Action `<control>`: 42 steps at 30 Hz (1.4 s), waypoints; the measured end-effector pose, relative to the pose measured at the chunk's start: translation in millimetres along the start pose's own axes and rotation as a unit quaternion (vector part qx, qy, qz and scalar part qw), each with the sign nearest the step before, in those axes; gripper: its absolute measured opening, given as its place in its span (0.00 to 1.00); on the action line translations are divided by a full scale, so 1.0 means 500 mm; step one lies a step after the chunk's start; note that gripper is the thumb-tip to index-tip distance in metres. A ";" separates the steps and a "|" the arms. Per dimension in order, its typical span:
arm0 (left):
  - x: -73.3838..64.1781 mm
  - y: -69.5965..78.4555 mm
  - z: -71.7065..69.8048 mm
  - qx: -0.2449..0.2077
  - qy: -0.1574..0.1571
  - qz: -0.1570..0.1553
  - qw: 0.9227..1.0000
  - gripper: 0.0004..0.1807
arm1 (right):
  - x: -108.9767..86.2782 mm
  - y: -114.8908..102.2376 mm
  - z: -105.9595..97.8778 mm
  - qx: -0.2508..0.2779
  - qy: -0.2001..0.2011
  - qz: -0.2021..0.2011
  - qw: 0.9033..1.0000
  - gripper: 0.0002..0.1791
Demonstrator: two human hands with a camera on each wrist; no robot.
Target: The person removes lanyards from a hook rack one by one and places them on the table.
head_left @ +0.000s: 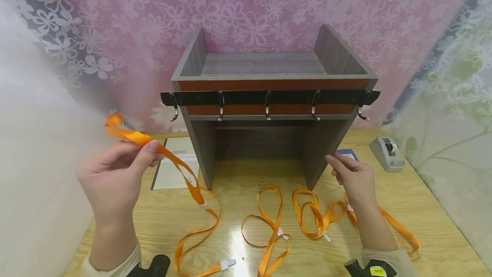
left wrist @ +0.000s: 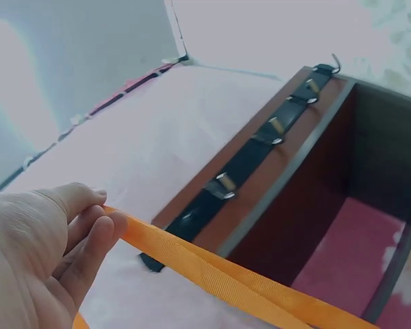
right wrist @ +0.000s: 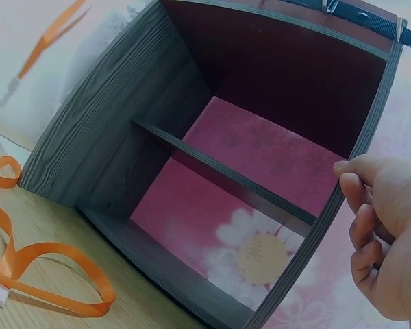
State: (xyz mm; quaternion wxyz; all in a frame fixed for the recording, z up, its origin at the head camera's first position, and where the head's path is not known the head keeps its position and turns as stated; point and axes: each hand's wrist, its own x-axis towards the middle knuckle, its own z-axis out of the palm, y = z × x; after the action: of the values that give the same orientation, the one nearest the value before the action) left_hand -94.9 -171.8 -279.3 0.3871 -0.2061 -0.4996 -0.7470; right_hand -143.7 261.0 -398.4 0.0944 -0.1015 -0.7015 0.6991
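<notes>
Between thumb and fingers my left hand (head_left: 119,178) pinches the strap of an orange lanyard (head_left: 186,172), held up left of the wooden shelf (head_left: 273,83). The lanyard's lower end trails onto the table, with a light-coloured clip (head_left: 227,264) at its tip. A black rail with metal hooks (head_left: 246,97) runs across the shelf's front, and every hook hangs bare. Low on the shelf's right side panel (head_left: 326,151), my right hand (head_left: 355,178) grips the front edge, thumb tip at the edge and fingers curled along its outer side (right wrist: 390,233).
More orange lanyards lie looped on the table (head_left: 230,243), one in the middle (head_left: 274,228) and others at the right (head_left: 319,217). A notepad (head_left: 174,168) lies behind the left hand. A blue card (head_left: 347,154) and a grey tape dispenser (head_left: 387,154) are at the right.
</notes>
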 end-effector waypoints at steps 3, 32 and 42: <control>-0.005 0.023 -0.025 -0.006 0.029 0.009 1.000 0.06 | -0.001 0.001 0.000 -0.007 -0.004 0.000 1.000 0.14; -0.107 0.022 -0.227 0.152 0.125 -0.100 0.975 0.07 | 0.007 -0.004 0.010 0.023 0.002 0.006 1.000 0.07; -0.167 0.006 -0.265 0.311 0.154 -0.203 0.916 0.08 | 0.002 0.004 0.008 0.043 0.010 0.001 0.999 0.08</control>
State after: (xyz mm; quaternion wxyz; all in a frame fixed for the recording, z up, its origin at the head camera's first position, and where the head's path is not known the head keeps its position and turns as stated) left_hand -30.9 -261.5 -390.5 0.3437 0.1484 -0.6716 -0.6394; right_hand -145.7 257.5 -400.6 0.1050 -0.1050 -0.6695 0.7279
